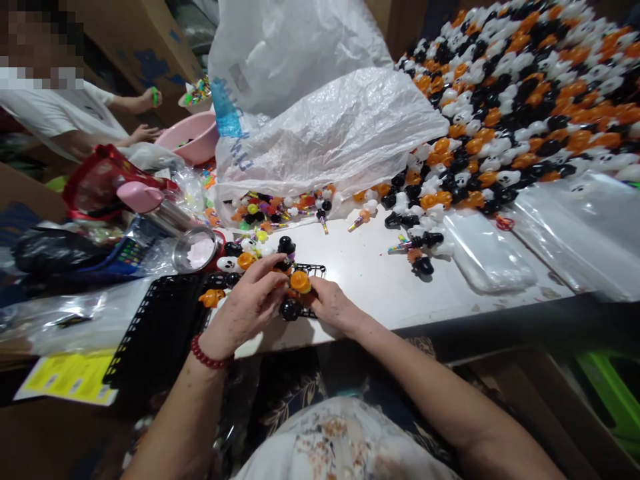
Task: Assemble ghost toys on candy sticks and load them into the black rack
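My left hand, a dark red bead bracelet on its wrist, curls its fingers over small plastic figures; what lies under them is partly hidden. Between my hands sits an orange pumpkin-like figure, and the bent fingers of my right hand close on its right side. Just below is a round black figure. Part of a black plastic lattice basket shows beneath my hands. Left of my left hand, black, white and orange figures stand in a row, among them a white ghost and an orange pumpkin.
A large heap of figures covers the right rear. Clear bags lie in front of it. A big plastic sack spills pieces at the back. Black baskets sit left. Beyond, another person works by a pink basin.
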